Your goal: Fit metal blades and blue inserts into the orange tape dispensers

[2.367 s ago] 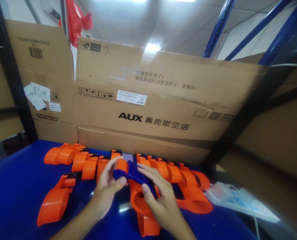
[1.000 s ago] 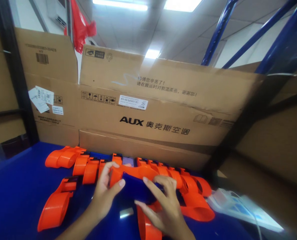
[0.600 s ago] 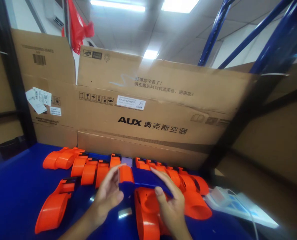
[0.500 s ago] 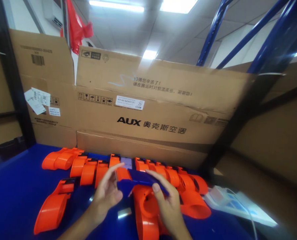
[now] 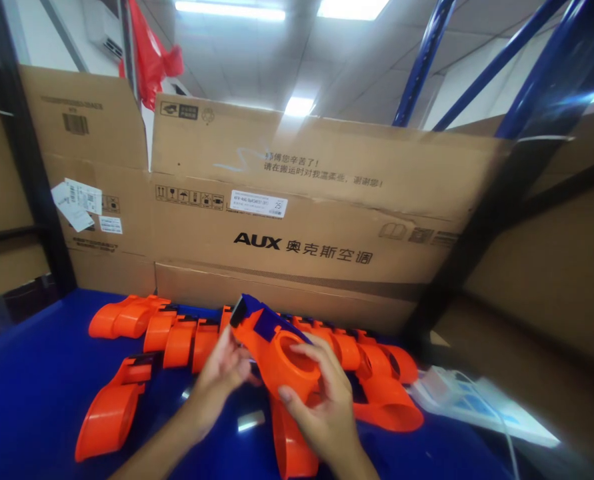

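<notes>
An orange tape dispenser (image 5: 269, 360) with a blue strip along its upper edge and a dark front end is tilted up between my hands. My right hand (image 5: 329, 403) wraps round its ring, thumb in front and fingers over the far side. At the front end, my left hand (image 5: 219, 373) has curled fingers against the dispenser's lower side; some fingertips are hidden behind it. Just below lies another orange dispenser (image 5: 294, 440), partly covered by the held one and my right hand. A single orange dispenser (image 5: 107, 420) rests on the blue table to the left.
Several orange dispensers (image 5: 179, 343) stand in a row along the back of the blue table (image 5: 31, 373). A wide orange one (image 5: 391, 407) lies at the right, near a white power strip (image 5: 481, 407) with a cable. Behind rises a cardboard wall (image 5: 301, 220) between dark posts.
The held dispenser has been turned, so its orange ring side now faces me and its front end points up and left. My right hand has shifted its grip onto the ring.
</notes>
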